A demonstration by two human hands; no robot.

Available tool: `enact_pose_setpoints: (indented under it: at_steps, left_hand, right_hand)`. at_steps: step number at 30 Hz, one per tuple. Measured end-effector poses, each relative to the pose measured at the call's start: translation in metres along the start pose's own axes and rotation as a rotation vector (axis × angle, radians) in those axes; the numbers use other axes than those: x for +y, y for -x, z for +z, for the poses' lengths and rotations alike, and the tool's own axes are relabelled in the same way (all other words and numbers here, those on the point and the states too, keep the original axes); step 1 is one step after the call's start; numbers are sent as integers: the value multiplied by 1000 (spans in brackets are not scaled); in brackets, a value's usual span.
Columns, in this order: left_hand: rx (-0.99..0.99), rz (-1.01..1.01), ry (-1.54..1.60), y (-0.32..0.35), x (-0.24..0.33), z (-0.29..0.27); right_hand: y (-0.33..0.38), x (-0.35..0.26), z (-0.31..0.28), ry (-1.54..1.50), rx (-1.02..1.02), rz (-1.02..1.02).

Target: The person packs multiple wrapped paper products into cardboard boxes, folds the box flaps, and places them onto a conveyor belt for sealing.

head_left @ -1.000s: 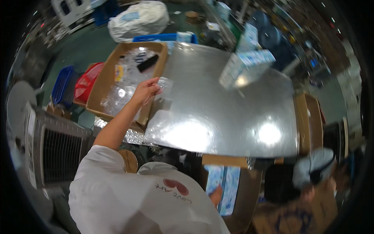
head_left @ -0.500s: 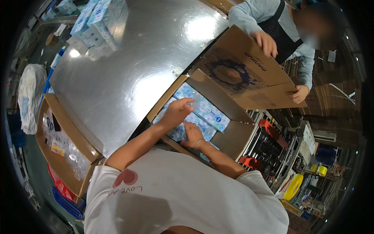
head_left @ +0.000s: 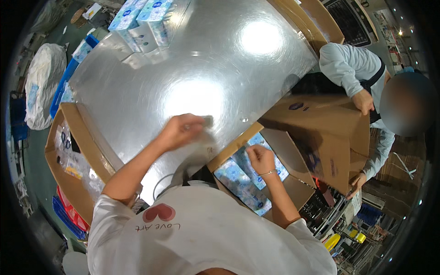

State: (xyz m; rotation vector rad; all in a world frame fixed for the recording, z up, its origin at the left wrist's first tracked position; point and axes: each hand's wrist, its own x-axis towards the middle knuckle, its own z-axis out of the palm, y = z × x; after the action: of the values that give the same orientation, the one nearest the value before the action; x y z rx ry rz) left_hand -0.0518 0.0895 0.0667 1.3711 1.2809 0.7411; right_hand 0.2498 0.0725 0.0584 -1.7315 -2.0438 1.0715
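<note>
My left hand [head_left: 183, 131] is over the metal table, its fingers bent and smeared by motion. A small greyish blur shows at its fingertips, and I cannot make out what it is. My right hand [head_left: 261, 159] is above an open cardboard box [head_left: 293, 190], its fingers curled closed; whatever they hold, if anything, is hidden. Inside the box lie blue-and-white flowered packs [head_left: 240, 183], side by side. Right of the box, a person's hands [head_left: 363, 101] hold a larger brown carton [head_left: 321, 137], tilted and partly unfolded.
The shiny metal table [head_left: 137, 96] fills the middle. More flowered packs [head_left: 153, 13] stand at its far left. A carton with clear plastic wrappings [head_left: 82, 172] is at the near left. A white sack [head_left: 46, 87] sits beyond it. Machinery with yellow parts [head_left: 332, 240] stands lower right.
Both my hands have risen out of the box and moved apart, the left over the table. The person's carton has swung down and right. The view has shifted.
</note>
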Motion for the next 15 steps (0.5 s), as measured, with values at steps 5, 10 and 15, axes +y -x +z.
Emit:
enact_pose_setpoints:
  at_steps: [5,10,15]
  left_hand:
    - [773,237,-349,-33,-11,-114]
    - [1025,434,-775,-100,1,-196]
    - [1019,-43,-1087,-150,-2,-275]
  right_hand:
    - [-89,-29,10,385,146,-164]
    - [-98,23,37,336,0,-246]
    - [-36,-3,-32,781,-860,141]
